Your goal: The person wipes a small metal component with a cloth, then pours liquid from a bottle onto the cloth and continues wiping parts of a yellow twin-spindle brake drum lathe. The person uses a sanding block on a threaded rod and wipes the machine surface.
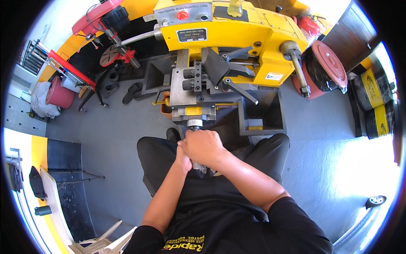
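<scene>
My right hand [205, 146] is closed, with its back up, and lies over and against my left hand [183, 160]. Both are in front of the yellow brake lathe, just below the silver graduated dial [194, 123] at the near end of its slide. A short dark part joins the dial and goes under my right fingers. What the hands grip is hidden by them. Below my wrists a shiny, greyish thing [199, 168] shows, too small to name. Beyond the dial are the steel cross slide [183, 86], a tool holder [197, 76] and a black clamp lever [243, 92].
Dark metal trays flank the slide, one on the right [262, 127] and one on the left [158, 72]. A red drill press [95, 19] stands far left. A spindle shaft [299, 74] juts out near a lidded red bin [329, 65]. Black slippers [133, 92] lie on the grey floor.
</scene>
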A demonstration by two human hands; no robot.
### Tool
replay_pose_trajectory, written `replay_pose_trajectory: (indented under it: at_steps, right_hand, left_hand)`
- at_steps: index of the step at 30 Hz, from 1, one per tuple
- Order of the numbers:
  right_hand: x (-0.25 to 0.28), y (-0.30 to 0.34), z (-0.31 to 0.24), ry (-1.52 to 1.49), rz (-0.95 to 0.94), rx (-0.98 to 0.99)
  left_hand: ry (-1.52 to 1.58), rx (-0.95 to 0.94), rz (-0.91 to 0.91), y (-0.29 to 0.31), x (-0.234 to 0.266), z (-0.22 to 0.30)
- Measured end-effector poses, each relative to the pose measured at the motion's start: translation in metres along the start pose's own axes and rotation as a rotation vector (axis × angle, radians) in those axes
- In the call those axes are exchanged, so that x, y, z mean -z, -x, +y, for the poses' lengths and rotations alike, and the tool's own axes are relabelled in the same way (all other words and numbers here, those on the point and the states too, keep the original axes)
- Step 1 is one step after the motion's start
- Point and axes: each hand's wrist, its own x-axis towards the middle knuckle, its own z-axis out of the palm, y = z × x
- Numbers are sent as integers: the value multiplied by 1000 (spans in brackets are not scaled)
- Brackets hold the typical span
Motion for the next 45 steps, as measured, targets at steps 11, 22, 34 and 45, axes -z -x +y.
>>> replay_pose_trajectory:
  at_steps: [11, 22, 34, 45]
  right_hand:
    - [-45, -7, 112, -1073, -344, -117]
    - [-21, -4, 24, 71, 101, -63]
    - [-3, -5, 73, -461, -198, -18]
    - [-65, -19, 106, -1050, -291, -49]
  left_hand:
    - [-1530, -537, 308, 28, -66, 49]
    - [-683, -403, 169, -3, -6, 12]
    - [-587, -231, 117, 0, -7, 9]
    - [-1569, -470, 376, 32, -78, 44]
